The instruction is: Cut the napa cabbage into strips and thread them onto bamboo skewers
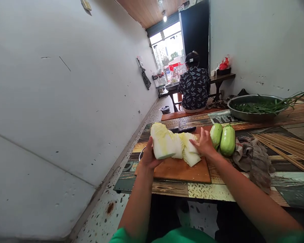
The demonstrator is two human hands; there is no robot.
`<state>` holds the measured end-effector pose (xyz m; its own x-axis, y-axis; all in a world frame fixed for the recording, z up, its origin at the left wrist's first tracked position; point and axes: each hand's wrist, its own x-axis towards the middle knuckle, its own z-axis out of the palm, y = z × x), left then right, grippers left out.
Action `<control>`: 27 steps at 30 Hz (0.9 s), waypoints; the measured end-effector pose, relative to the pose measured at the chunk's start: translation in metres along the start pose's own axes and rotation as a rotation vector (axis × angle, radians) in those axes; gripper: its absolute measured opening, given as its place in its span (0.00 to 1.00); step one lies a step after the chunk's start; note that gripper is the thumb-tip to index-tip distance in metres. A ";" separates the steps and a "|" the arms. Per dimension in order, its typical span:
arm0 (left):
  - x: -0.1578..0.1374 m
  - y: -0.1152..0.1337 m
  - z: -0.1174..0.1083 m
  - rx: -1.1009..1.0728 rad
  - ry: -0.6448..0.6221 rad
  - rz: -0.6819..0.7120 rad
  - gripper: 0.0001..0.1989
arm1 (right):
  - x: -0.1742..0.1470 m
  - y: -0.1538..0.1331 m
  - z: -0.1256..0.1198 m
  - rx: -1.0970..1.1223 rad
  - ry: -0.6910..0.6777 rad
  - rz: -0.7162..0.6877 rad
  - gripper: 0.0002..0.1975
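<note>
over the cutting board (174,172) on the table (207,192), cabbage (167,145) is held. from the board, two squashes (227,140) are placed at two o'clock, a cloth (258,162) and, past it, sticks (290,146) at three. greens (258,108) are held in a bowl (250,117) farther out at two. a person (195,87) is seated at twelve.

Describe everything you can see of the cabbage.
The cabbage has smooth white ribs and crinkled, pale-yellow leaf edges, and looks cut into chunks. The largest chunk, at the left end, stands highest, held by the left hand; the right hand is at the right end, thumb over the pieces there. The row spans the cutting board; whether the largest chunk rests on it is unclear.
</note>
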<state>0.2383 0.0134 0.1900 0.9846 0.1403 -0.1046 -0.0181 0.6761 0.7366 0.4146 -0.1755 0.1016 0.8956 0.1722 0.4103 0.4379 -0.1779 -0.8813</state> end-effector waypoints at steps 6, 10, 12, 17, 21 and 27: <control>0.009 -0.015 0.033 -0.019 0.021 -0.180 0.25 | -0.013 -0.021 -0.006 -0.069 -0.138 -0.168 0.38; 0.024 -0.030 0.054 0.039 0.065 -0.001 0.26 | -0.026 -0.051 -0.016 0.188 -0.328 -0.183 0.41; 0.031 -0.039 0.064 0.109 0.136 0.154 0.34 | -0.032 -0.062 -0.017 0.094 -0.236 -0.208 0.46; 0.036 -0.053 0.075 0.301 0.083 0.212 0.35 | -0.028 -0.070 -0.023 0.271 -0.101 0.025 0.36; 0.033 -0.056 0.070 0.341 0.019 0.186 0.43 | -0.024 -0.074 -0.026 0.772 -0.244 0.242 0.31; 0.028 -0.060 0.053 0.236 -0.068 0.127 0.41 | -0.015 -0.063 -0.022 0.884 -0.082 0.298 0.24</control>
<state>0.2765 -0.0616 0.1788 0.9866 0.1588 0.0382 -0.1093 0.4682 0.8769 0.3752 -0.1882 0.1557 0.9382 0.3114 0.1509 -0.0573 0.5697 -0.8198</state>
